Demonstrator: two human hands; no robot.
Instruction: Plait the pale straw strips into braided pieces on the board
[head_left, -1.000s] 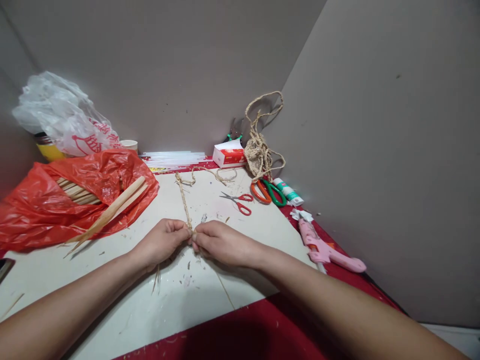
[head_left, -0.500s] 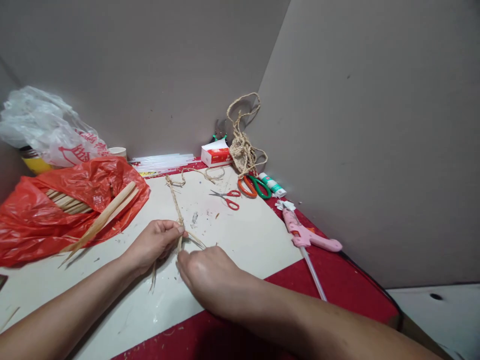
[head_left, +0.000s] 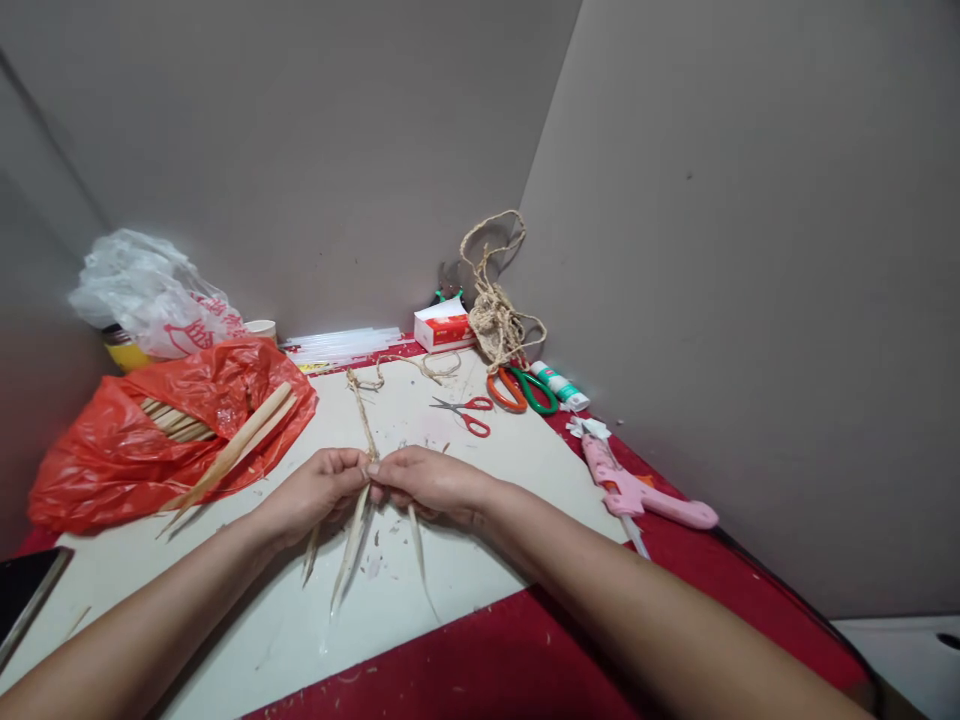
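My left hand [head_left: 319,490] and my right hand [head_left: 429,482] meet over the white board [head_left: 510,470], both pinched on the near end of a braided straw cord [head_left: 363,415]. The cord runs away from me toward the back of the board. Loose pale straw strips [head_left: 352,545] hang down from my fingertips toward me, spread into three strands. Both hands have their fingers closed on the straw.
A red plastic bag [head_left: 127,450] with pale straw strips lies at left, a white bag [head_left: 150,295] behind it. Small red scissors [head_left: 469,412], orange-and-green scissors [head_left: 521,390], a glue tube [head_left: 559,385], a twine bundle [head_left: 495,310], a small box [head_left: 444,328] and a pink glue gun [head_left: 637,490] lie at right. A dark phone [head_left: 26,600] sits at the left edge.
My right hand dropped toward me half a second ago and has come back up to meet the left hand. More loose straw strands now hang below my fingers.
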